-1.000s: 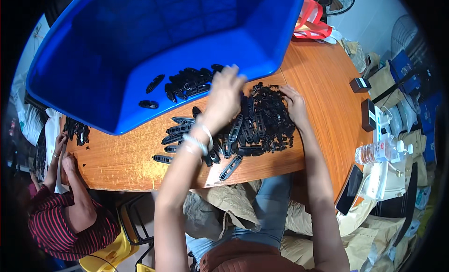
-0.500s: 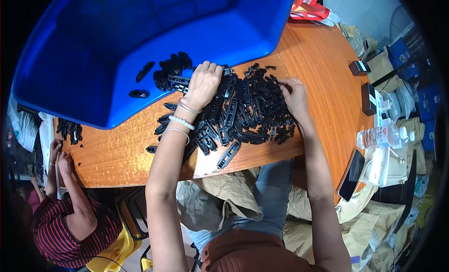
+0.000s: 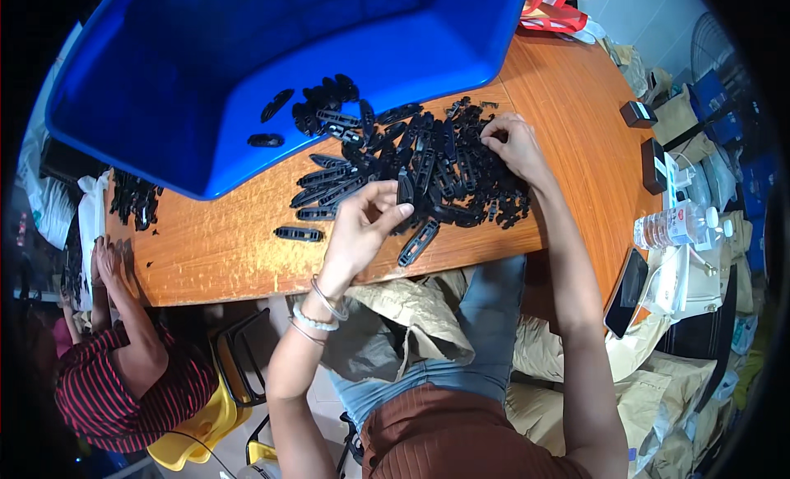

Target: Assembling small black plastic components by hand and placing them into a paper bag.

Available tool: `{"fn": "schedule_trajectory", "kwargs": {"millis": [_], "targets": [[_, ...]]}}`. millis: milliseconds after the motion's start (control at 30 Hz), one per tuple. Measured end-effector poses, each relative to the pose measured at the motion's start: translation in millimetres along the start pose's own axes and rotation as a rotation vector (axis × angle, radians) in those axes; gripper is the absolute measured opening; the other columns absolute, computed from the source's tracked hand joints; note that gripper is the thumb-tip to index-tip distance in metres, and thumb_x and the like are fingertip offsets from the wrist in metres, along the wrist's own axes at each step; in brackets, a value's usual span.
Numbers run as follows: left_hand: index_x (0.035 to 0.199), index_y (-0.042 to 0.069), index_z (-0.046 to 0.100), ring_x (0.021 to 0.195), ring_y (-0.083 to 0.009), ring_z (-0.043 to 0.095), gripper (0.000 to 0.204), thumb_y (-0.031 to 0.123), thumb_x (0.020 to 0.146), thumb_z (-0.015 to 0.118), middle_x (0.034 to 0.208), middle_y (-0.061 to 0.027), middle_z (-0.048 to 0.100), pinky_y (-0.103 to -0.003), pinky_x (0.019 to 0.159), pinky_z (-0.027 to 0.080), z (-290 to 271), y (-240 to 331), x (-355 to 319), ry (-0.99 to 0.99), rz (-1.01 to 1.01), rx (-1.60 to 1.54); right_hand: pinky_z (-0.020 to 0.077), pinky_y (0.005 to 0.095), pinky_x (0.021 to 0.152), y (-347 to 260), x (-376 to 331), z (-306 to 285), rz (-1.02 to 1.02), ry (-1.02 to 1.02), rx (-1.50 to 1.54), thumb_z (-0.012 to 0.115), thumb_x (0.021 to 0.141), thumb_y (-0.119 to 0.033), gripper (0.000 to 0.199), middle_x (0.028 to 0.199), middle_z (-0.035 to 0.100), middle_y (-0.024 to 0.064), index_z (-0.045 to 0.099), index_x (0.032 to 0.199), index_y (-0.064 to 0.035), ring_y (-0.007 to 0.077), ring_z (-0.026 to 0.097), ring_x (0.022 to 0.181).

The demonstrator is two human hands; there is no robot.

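A heap of black oblong plastic parts (image 3: 428, 162) lies on the orange wooden table (image 3: 214, 240), spilling from a tipped blue bin (image 3: 197, 76). My left hand (image 3: 362, 228) is at the near side of the heap, fingers pinched on one black part (image 3: 405, 189) held upright. My right hand (image 3: 510, 141) rests on the right side of the heap, fingertips touching the parts. A few loose parts (image 3: 298, 233) lie apart toward the left.
Another person in a red striped shirt (image 3: 123, 388) works at the table's left end beside more black parts (image 3: 132, 201). A water bottle (image 3: 679, 225), a phone (image 3: 629, 281) and small dark boxes (image 3: 654, 165) sit on the right. Sacks lie under the table.
My left hand has drawn back from the far side of the heap to its near edge, lifting one black part. My right hand has stayed on the heap's right side.
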State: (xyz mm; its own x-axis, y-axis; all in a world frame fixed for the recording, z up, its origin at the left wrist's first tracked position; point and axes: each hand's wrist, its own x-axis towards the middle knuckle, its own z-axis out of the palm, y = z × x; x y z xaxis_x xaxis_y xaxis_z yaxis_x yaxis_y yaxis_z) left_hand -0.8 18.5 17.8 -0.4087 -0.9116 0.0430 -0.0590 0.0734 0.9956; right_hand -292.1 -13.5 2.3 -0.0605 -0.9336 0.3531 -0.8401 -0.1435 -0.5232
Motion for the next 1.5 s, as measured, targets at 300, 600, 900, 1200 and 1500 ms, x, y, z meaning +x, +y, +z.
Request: {"fn": "schedule_trajectory", "kwargs": {"millis": [300,600,900,1200,1500], "targets": [[0.103,-0.001,0.052,0.073,-0.011,0.062,0.028,-0.006,0.078,0.062,0.091,-0.0073,0.062,-0.023,0.063,0.052,5.4,5.7,-57.7,-0.133,-0.24,-0.512,0.0375,0.0166,0.053,-24.4,-25.9,0.2,0.295,0.546,0.938,0.055,0.083,0.002,0.012,0.075,0.059,0.0034,0.06,0.094,0.0016,0.0043,0.049,0.059],[0.098,-0.007,0.056,0.076,-0.0168,0.066,0.025,-0.011,0.075,0.064,0.088,-0.0122,0.064,-0.022,0.068,0.054,24.9,26.7,-104.8,0.06,-0.167,-0.233,0.0447,0.0209,0.067,-155.7,-142.8,-11.5,0.22,-0.059,1.038,0.063,0.077,0.001,0.013,0.094,0.062,0.0121,0.062,0.09,0.0049,0.0129,0.055,0.074],[0.102,-0.008,0.054,0.077,-0.0182,0.067,0.023,-0.009,0.08,0.06,0.085,-0.0138,0.065,-0.021,0.066,0.056,26.7,29.8,-116.1,0.041,-0.179,-0.367,0.0419,0.027,0.08,-164.2,-160.3,-6.8,-0.011,0.036,0.655,0.063,0.076,0.003,0.011,0.103,0.058,0.0106,0.065,0.086,0.0001,0.0163,0.051,0.09],[0.102,-0.008,0.054,0.076,-0.0187,0.067,0.022,-0.011,0.081,0.058,0.085,-0.0152,0.065,-0.023,0.067,0.056,26.0,32.0,-114.4,0.0,-0.228,-0.382,0.043,0.0304,0.08,-161.0,-164.6,-2.1,-0.054,0.065,0.603,0.062,0.072,0.004,0.011,0.103,0.058,0.0101,0.063,0.083,0.0012,0.0206,0.053,0.091],[0.093,-0.004,0.056,0.064,-0.0094,0.061,0.018,-0.011,0.077,0.062,0.071,-0.004,0.061,-0.019,0.056,0.05,28.8,20.4,-118.4,0.042,-0.077,-0.129,0.0406,0.0233,0.063,-158.9,-178.3,-3.1,0.306,-0.242,0.752,0.066,0.072,-0.003,0.024,0.089,0.063,0.0067,0.063,0.096,0.001,0.0102,0.054,0.073]]}}
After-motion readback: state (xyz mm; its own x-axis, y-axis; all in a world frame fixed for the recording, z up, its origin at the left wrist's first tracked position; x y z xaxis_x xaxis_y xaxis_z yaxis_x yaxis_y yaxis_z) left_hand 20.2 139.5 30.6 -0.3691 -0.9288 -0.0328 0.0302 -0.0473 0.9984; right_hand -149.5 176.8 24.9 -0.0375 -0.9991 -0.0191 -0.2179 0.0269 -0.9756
